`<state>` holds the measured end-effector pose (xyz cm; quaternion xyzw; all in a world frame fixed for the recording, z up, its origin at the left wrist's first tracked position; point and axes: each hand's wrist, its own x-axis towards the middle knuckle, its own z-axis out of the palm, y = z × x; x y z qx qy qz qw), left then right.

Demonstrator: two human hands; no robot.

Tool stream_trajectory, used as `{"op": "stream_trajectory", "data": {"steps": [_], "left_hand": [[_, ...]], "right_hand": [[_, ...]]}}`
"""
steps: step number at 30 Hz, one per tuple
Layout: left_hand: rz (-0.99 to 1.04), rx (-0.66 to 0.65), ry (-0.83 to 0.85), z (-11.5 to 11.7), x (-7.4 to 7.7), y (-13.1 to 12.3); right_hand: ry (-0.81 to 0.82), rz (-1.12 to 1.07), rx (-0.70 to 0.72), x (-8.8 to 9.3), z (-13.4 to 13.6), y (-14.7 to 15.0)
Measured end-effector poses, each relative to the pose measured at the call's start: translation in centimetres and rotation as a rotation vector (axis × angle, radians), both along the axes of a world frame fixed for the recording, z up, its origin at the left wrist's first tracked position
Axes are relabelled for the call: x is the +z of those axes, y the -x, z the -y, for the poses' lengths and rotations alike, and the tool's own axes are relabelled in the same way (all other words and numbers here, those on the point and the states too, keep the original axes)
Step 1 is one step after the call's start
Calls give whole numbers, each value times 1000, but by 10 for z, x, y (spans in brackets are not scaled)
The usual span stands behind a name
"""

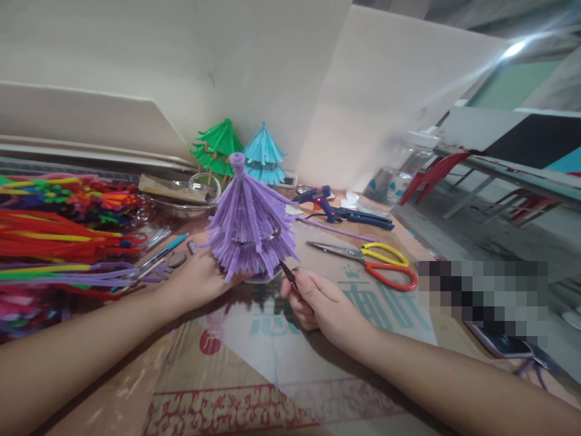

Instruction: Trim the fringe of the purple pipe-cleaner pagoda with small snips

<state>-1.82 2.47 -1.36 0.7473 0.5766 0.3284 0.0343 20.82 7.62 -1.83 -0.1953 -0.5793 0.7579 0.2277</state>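
Observation:
A purple pipe-cleaner pagoda [249,221] stands upright on the cardboard-covered table [254,363]. My left hand [197,281] is wrapped around its lower left side and holds it. My right hand [318,300] is closed around a small dark pair of snips [289,275], whose tip points up at the pagoda's lower right fringe.
Piles of coloured pipe cleaners [59,230] lie at the left. A green pagoda [216,148] and a blue pagoda [264,154] stand at the back. A blue glue gun [320,200], yellow and orange scissors [376,260], a plastic jar [399,175] and a phone [503,345] lie to the right.

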Motion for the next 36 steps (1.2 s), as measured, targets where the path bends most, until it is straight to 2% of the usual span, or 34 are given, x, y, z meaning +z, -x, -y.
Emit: {"op": "stream_trajectory", "data": {"steps": [36], "left_hand": [[0, -9, 18, 1, 2, 0]], "right_hand": [[11, 9, -21, 1, -1, 2]]}}
